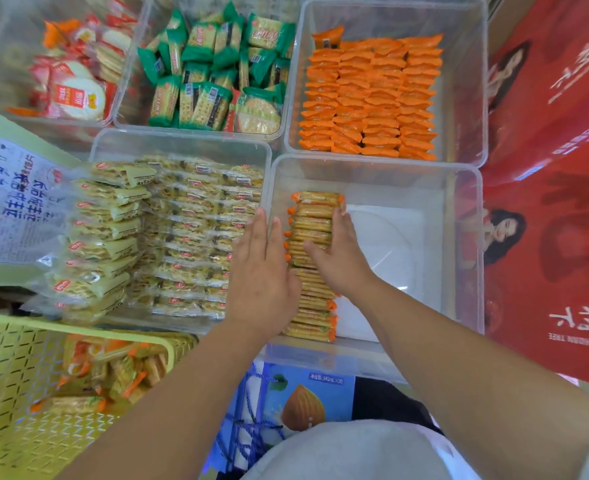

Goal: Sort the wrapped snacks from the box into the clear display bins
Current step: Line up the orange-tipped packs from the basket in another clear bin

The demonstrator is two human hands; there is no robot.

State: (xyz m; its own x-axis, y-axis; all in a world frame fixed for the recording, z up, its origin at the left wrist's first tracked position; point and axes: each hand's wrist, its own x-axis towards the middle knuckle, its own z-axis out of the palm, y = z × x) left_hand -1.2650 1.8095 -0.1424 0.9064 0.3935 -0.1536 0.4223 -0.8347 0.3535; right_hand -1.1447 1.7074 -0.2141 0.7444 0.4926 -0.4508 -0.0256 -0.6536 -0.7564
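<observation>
A row of orange-ended wrapped cracker packs [315, 220] is standing along the left wall of the near clear plastic bin [459, 258]. The left hand [265, 268] and right hand [334, 251] are pressing it, fingers straight, gripping nothing. The packs are probably light, slick and brittle, best squeezed from the row's ends.

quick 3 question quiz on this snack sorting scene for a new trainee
1. True or false: the near right bin is packed full.
2. The far right bin holds wrappers of which colour? A green, B orange, C blue.
3. Fill in: the left hand and right hand, fingers straight, touch one ____ of packets.
Key: 1 false; 2 B; 3 row.
</observation>
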